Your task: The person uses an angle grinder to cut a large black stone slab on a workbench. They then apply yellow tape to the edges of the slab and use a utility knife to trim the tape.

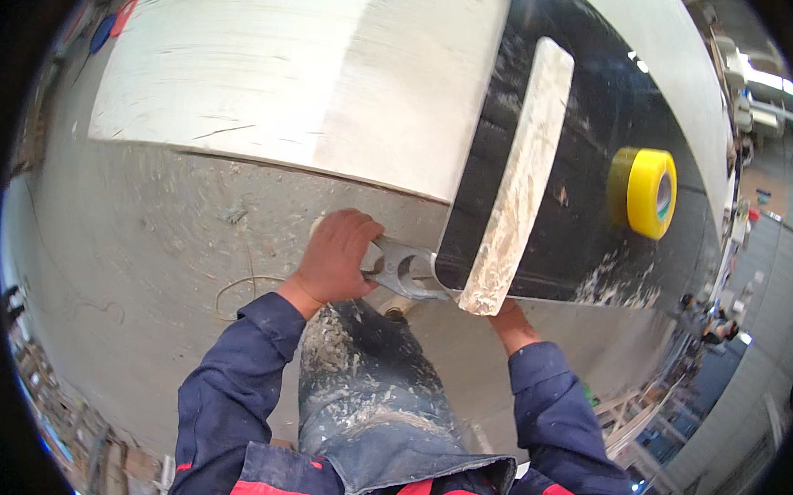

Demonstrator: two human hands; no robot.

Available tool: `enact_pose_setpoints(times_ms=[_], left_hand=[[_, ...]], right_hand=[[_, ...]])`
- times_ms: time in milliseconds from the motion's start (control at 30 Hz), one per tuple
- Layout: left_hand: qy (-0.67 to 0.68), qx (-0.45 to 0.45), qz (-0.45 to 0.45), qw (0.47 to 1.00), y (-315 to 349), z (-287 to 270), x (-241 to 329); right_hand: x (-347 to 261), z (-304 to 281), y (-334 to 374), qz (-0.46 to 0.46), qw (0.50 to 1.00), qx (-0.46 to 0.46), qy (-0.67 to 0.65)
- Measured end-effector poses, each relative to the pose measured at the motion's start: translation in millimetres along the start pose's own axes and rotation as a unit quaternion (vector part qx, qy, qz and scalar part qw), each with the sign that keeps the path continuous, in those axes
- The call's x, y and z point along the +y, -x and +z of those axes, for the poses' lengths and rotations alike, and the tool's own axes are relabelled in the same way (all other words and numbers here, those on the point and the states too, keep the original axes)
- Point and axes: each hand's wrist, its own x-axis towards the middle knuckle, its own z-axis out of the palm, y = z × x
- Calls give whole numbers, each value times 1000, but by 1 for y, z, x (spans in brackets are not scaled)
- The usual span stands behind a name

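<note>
My left hand is closed around one end of a flat grey tool with rounded cut-outs. The tool's other end meets the near left corner of a glossy black panel. My right hand is at the panel's near edge, its fingers hidden under the panel and behind a strip. That long whitish, rough-surfaced strip lies across the panel, its near end jutting over the edge. A roll of yellow tape stands on the panel to the right.
A large pale board lies at the far left, beside the black panel. Below is a grey, dusty floor with a thin loop of cord. Wooden pieces stand at the right, and clutter lines the lower left.
</note>
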Motion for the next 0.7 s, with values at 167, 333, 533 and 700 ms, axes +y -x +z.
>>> enact_pose_setpoints(times_ms=[167,333,533,700], left_hand=[[-123,-14,-22,992,20,-30,-36],[-245,-22,-151,958,99,-85,-48],[-206,21,-238,949,124,-104,54],[17,23,-224,974,93,-69,160]], right_hand=[[20,6,-12,-6,1000,10,-26],[20,11,-18,-27,998,30,-57],[58,24,7,-45,997,67,13],[46,-51,104,144,987,-65,9]])
